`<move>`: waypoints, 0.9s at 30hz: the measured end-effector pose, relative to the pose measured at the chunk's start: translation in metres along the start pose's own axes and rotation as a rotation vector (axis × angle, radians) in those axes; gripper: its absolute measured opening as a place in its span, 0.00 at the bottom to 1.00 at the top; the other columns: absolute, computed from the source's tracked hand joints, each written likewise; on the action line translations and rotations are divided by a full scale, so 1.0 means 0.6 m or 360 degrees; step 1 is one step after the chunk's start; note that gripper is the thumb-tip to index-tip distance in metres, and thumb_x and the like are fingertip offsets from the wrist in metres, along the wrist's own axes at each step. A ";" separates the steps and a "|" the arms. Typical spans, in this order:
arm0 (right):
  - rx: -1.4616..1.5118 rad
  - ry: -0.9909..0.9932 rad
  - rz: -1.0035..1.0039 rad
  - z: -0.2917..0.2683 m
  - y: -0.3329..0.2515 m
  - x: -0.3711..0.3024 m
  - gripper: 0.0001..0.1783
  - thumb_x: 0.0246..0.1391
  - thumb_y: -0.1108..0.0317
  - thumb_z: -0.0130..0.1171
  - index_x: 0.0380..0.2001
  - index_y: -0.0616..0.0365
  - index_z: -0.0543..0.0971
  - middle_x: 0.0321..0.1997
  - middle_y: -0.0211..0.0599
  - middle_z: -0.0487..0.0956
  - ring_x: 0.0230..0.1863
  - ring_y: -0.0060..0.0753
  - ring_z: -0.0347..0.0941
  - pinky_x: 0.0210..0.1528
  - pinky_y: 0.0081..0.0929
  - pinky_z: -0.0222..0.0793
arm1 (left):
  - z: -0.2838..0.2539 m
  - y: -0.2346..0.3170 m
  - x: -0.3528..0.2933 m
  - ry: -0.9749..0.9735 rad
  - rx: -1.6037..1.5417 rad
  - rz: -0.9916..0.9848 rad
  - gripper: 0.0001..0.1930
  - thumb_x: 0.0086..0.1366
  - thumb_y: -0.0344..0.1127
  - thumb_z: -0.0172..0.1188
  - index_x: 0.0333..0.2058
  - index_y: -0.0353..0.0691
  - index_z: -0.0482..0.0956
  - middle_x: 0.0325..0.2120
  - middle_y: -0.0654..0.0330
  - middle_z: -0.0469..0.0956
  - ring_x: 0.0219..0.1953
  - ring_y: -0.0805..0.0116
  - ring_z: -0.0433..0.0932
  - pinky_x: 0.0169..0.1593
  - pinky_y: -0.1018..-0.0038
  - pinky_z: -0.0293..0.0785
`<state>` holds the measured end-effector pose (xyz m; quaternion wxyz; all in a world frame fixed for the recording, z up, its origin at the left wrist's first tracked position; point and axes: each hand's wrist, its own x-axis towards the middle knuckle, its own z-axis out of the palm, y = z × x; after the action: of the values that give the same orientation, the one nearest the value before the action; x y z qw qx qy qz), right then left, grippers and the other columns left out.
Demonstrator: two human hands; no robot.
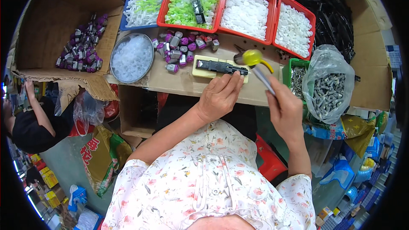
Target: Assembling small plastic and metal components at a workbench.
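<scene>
A cream fixture block [204,73] lies on the cardboard-topped bench, with a long black plastic part [217,65] set in it. My left hand [219,96] is closed, its fingertips pinching at the part's right end. What sits under those fingertips is too small to make out. In my right hand [286,108] is a hammer [265,80], gripped by its grey handle. The hammer's yellow head is smeared by motion and hangs just above and right of the block. Small motors [175,53] with grey bodies and purple ends lie loosely piled behind the block.
A round metal dish [132,58] of clear, bubble-like pieces stands left. Behind are a blue bin [127,24] and red bins [272,38] of small plastic parts. At right are a green bin [286,76] and a plastic bag [341,66] of metal pieces. Cardboard boxes [42,30] flank the bench.
</scene>
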<state>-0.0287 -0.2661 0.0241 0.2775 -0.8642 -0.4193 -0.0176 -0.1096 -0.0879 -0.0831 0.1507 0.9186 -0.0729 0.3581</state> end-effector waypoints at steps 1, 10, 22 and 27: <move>-0.0003 0.0003 0.0004 0.001 0.001 -0.001 0.20 0.58 0.74 0.59 0.55 0.59 0.75 0.28 0.46 0.74 0.26 0.52 0.74 0.30 0.43 0.69 | 0.000 0.000 0.000 0.0001 -0.0004 0.0004 0.19 0.56 0.28 0.65 0.47 0.32 0.82 0.49 0.56 0.79 0.44 0.62 0.75 0.48 0.70 0.70; 0.0154 0.0154 -0.0006 -0.009 -0.017 0.028 0.20 0.56 0.76 0.59 0.53 0.57 0.76 0.30 0.46 0.77 0.27 0.49 0.75 0.28 0.41 0.68 | 0.001 0.000 -0.005 0.0026 -0.0036 -0.0003 0.19 0.55 0.28 0.65 0.47 0.32 0.82 0.48 0.57 0.78 0.46 0.62 0.74 0.47 0.69 0.70; -0.0012 -0.0159 -0.0004 0.011 -0.010 0.030 0.18 0.57 0.76 0.58 0.52 0.61 0.76 0.34 0.48 0.79 0.32 0.48 0.79 0.34 0.36 0.72 | 0.002 0.002 -0.003 -0.0014 -0.0120 -0.0012 0.21 0.54 0.29 0.66 0.48 0.33 0.80 0.36 0.58 0.75 0.40 0.59 0.73 0.43 0.66 0.69; 0.0136 0.0075 0.0012 -0.012 -0.004 0.009 0.19 0.56 0.80 0.59 0.51 0.63 0.78 0.38 0.52 0.81 0.34 0.48 0.80 0.37 0.33 0.74 | -0.002 0.000 -0.002 0.0010 -0.0109 -0.0034 0.20 0.55 0.28 0.66 0.48 0.32 0.80 0.35 0.58 0.74 0.42 0.59 0.73 0.44 0.66 0.69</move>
<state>-0.0256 -0.2647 0.0327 0.3241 -0.8525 -0.4097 -0.0188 -0.1111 -0.0873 -0.0831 0.1862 0.9125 -0.0748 0.3565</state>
